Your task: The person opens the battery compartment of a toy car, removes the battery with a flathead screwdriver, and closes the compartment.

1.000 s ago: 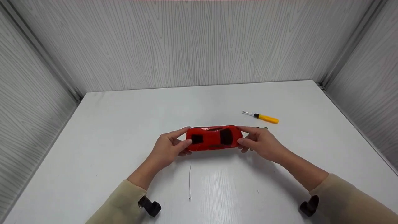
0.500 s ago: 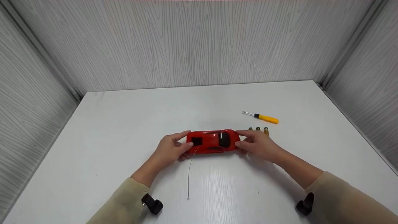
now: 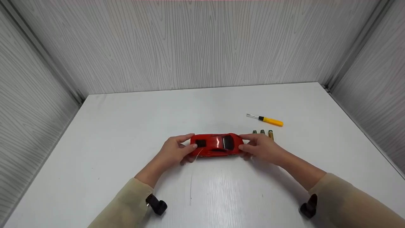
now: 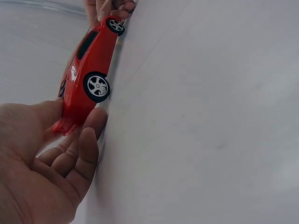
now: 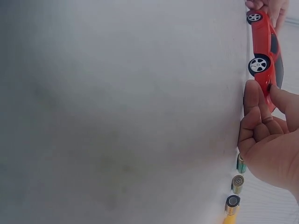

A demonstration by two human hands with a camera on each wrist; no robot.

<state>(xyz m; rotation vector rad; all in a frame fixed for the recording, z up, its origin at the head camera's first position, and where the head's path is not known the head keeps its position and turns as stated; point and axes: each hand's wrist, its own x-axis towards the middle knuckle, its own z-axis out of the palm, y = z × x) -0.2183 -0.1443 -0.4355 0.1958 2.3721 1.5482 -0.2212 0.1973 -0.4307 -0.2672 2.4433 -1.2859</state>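
Note:
A red toy car (image 3: 218, 144) with dark windows is held level between both hands, wheels down and close over the white tabletop. My left hand (image 3: 172, 151) grips its left end, thumb on top and fingers beneath. At the other end, my right hand (image 3: 262, 147) pinches the body between thumb and fingers. Wheels with silver rims show along the car's near side, one of them a black-tyred wheel (image 4: 97, 86) in the left wrist view. From the car's left part a thin wire (image 3: 198, 155) runs toward me. The hands hide both ends of the car.
Three batteries stand in a row just behind my right hand, among them a gold-coloured battery (image 3: 271, 134). Farther back lies a screwdriver (image 3: 272, 121) with a yellow handle, its shaft pointing left. Pale wood-grain panels (image 3: 202, 44) enclose the white tabletop (image 3: 142, 110) at the back and sides.
Both hands have brought the car slightly down and toward me, and its roof has tipped to a more upright stance. More of the batteries shows behind my right hand.

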